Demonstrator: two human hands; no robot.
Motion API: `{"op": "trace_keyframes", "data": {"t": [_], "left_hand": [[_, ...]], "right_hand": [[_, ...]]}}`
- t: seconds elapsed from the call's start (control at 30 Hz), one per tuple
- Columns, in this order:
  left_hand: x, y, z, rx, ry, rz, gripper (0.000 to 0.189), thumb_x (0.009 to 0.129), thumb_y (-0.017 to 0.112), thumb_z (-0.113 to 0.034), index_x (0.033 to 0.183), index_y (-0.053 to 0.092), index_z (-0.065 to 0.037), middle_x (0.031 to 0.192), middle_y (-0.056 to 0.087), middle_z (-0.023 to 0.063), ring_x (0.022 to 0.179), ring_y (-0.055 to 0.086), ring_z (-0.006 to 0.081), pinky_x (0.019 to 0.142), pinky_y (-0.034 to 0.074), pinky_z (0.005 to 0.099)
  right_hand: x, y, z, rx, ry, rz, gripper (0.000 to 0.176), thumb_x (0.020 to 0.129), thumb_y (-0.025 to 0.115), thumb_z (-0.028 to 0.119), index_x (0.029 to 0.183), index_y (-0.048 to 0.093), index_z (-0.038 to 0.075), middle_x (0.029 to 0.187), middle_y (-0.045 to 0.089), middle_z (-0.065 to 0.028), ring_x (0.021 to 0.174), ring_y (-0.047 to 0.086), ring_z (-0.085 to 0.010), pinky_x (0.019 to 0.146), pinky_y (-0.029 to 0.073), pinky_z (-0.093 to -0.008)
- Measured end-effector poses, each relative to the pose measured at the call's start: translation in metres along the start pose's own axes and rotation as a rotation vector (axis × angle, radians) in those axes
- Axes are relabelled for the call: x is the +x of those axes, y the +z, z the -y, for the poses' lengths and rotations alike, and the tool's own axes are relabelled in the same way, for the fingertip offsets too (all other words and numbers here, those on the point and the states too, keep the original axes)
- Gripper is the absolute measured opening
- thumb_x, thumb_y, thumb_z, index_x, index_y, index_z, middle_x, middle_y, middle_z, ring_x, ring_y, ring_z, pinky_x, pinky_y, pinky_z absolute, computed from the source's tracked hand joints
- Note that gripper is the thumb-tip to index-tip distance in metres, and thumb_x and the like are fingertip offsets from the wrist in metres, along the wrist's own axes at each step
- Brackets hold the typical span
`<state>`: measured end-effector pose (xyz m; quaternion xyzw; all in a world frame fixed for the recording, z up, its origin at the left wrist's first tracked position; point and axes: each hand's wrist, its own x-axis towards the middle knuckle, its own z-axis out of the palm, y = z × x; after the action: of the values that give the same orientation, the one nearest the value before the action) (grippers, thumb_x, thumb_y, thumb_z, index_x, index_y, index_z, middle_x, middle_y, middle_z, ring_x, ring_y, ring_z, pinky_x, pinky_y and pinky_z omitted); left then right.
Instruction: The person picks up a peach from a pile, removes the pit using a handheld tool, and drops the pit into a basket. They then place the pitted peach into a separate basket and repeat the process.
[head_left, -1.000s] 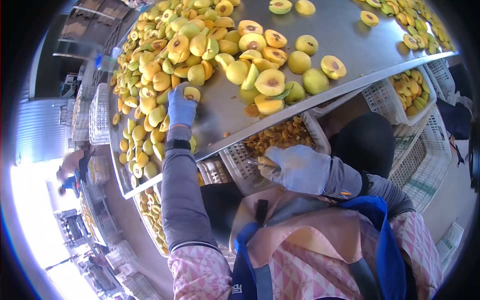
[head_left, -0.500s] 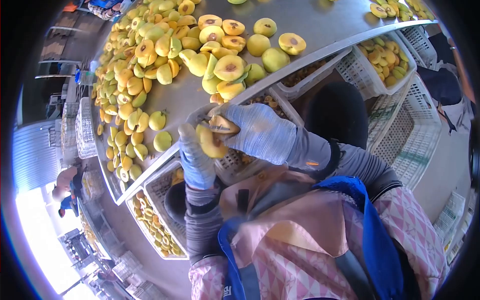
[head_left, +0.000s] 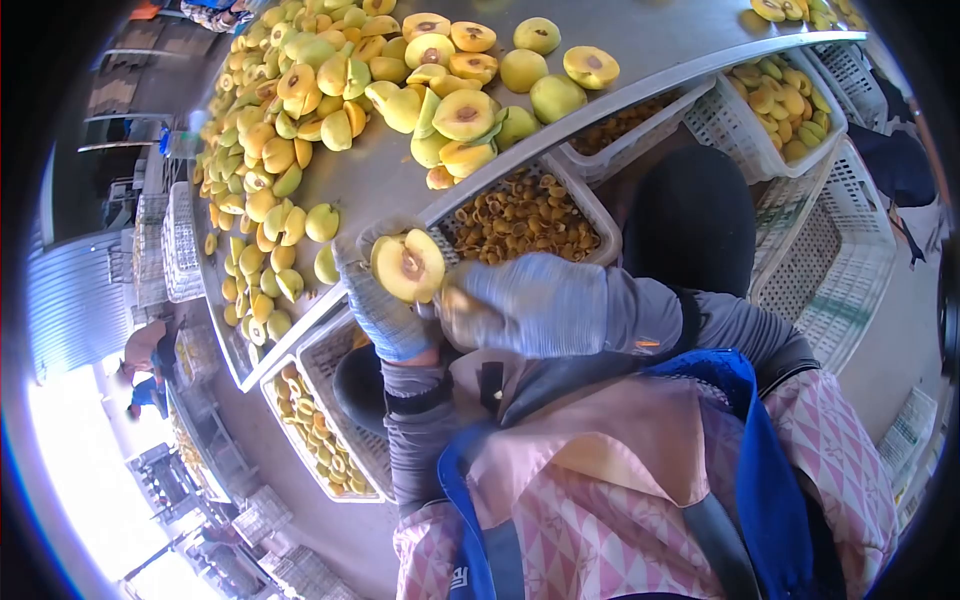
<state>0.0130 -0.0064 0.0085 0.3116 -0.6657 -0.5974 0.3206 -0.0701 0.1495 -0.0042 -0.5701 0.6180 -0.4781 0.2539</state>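
Note:
My gloved left hand [head_left: 385,318] is closed around a yellow peach half [head_left: 412,268], whose cut face with the brown centre points up toward me. Just to its right, my gloved right hand [head_left: 540,305] is curled, its stained fingertips close under the fruit and smeared by motion. What those fingers hold, if anything, I cannot make out. Both hands are in front of the metal table's edge, above my lap. Right behind them is a white crate [head_left: 608,232] of brown peach stones [head_left: 525,220].
Many yellow-green peaches [head_left: 265,150], whole and halved, lie on the metal table [head_left: 385,185]. Crates of halves stand at lower left [head_left: 318,440] and upper right [head_left: 780,105]. My knee [head_left: 690,220] is beside the stone crate. Another person [head_left: 150,360] is at far left.
Both hands have come slightly lower and the right one has drawn away from the fruit. The peach half now faces up, cut side showing. The crate of stones is more exposed.

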Motion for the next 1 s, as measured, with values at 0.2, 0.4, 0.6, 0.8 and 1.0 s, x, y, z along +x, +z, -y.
{"op": "trace_keyframes", "data": {"t": [0.2, 0.4, 0.6, 0.8, 1.0], "left_hand": [[-0.011, 0.012, -0.004, -0.19, -0.023, -0.017, 0.056, 0.103, 0.03, -0.048, 0.11, 0.057, 0.001, 0.1, 0.061, 0.012, 0.091, 0.058, 0.0194, 0.085, 0.049, 0.0311], [-0.011, 0.015, 0.005, -0.117, 0.09, -0.047, 0.055, 0.104, 0.029, -0.043, 0.107, 0.06, 0.002, 0.1, 0.062, 0.0134, 0.089, 0.059, 0.0203, 0.083, 0.048, 0.0333], [-0.006, 0.011, 0.005, 0.329, 0.329, 0.007, 0.047, 0.105, 0.029, -0.032, 0.103, 0.062, 0.002, 0.095, 0.063, 0.0117, 0.085, 0.059, 0.021, 0.08, 0.049, 0.0343], [0.001, -0.002, 0.012, -0.085, -0.039, 0.064, 0.047, 0.105, 0.035, -0.035, 0.103, 0.062, 0.003, 0.094, 0.065, 0.0125, 0.085, 0.062, 0.0184, 0.079, 0.052, 0.0289], [-0.008, 0.024, -0.019, -0.353, -0.195, 0.074, 0.054, 0.106, 0.032, -0.04, 0.102, 0.062, 0.004, 0.091, 0.066, 0.0124, 0.083, 0.063, 0.0182, 0.078, 0.053, 0.0296]], "right_hand": [[0.014, 0.007, -0.009, -0.044, 0.093, -0.312, 0.029, 0.093, 0.06, 0.024, 0.106, 0.051, -0.001, 0.068, 0.061, -0.0206, 0.063, 0.063, -0.0385, 0.055, 0.05, -0.0469], [0.016, 0.016, -0.014, -0.138, 0.013, -0.365, 0.028, 0.092, 0.06, 0.023, 0.102, 0.053, -0.002, 0.063, 0.059, -0.0183, 0.06, 0.063, -0.0358, 0.053, 0.05, -0.0438], [0.013, 0.016, -0.018, -0.21, -0.029, -0.38, 0.027, 0.092, 0.06, 0.024, 0.098, 0.053, -0.001, 0.062, 0.059, -0.018, 0.058, 0.063, -0.0357, 0.053, 0.05, -0.0443], [0.011, 0.007, -0.012, -0.201, 0.05, -0.271, 0.027, 0.092, 0.06, 0.026, 0.099, 0.055, 0.0, 0.064, 0.06, -0.018, 0.058, 0.063, -0.0361, 0.054, 0.05, -0.0456], [0.017, 0.019, -0.02, -0.021, 0.103, -0.322, 0.03, 0.09, 0.063, 0.025, 0.102, 0.056, -0.001, 0.069, 0.061, -0.0186, 0.057, 0.061, -0.0359, 0.051, 0.049, -0.0437]]}}
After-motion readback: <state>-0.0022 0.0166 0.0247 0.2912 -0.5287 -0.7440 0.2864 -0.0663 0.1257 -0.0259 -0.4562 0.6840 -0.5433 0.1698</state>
